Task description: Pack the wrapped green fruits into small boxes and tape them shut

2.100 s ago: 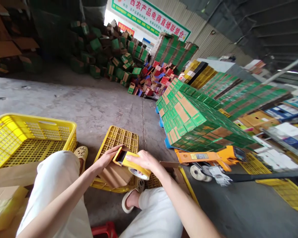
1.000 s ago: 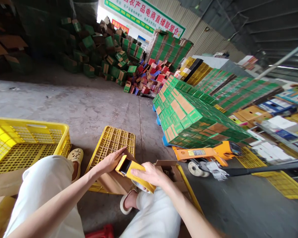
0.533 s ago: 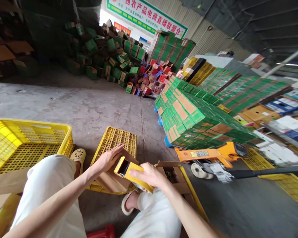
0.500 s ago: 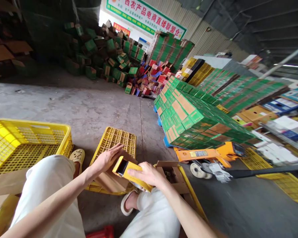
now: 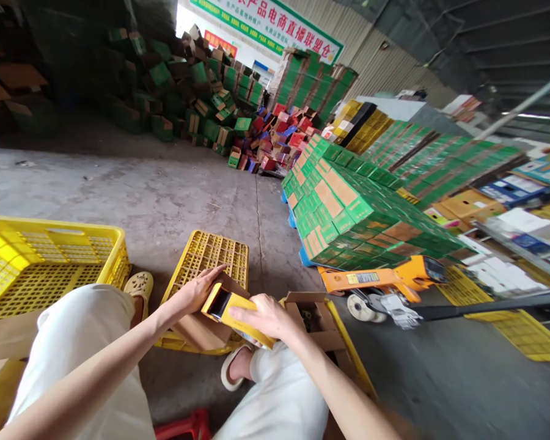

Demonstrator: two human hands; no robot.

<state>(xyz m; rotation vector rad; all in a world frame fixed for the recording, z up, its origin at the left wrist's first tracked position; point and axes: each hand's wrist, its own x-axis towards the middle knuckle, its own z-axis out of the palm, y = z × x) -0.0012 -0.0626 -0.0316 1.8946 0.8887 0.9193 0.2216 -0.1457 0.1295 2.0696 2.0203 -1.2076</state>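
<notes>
My right hand [image 5: 264, 315] is wrapped around a yellow tape dispenser [image 5: 224, 307], whose dark front end points left over a brown cardboard box [image 5: 206, 331]. Just left of the dispenser, my left hand [image 5: 197, 293] lies on the box's upper side with its fingers stretched out. Part of the box is hidden under both hands. It rests on an upturned yellow plastic crate [image 5: 217, 249] between my feet.
A large yellow crate [image 5: 117, 241] stands on the left. By my right knee is an open cardboard box [image 5: 305, 297] with items inside. Farther right are an orange pallet jack [image 5: 369, 279] and stacked green cartons [image 5: 348, 211]. Something red [image 5: 197, 425] shows below.
The view has shifted slightly, so the surroundings sit a little higher and farther left. Both hands keep nearly the same pose, with the tape dispenser still at the box.
</notes>
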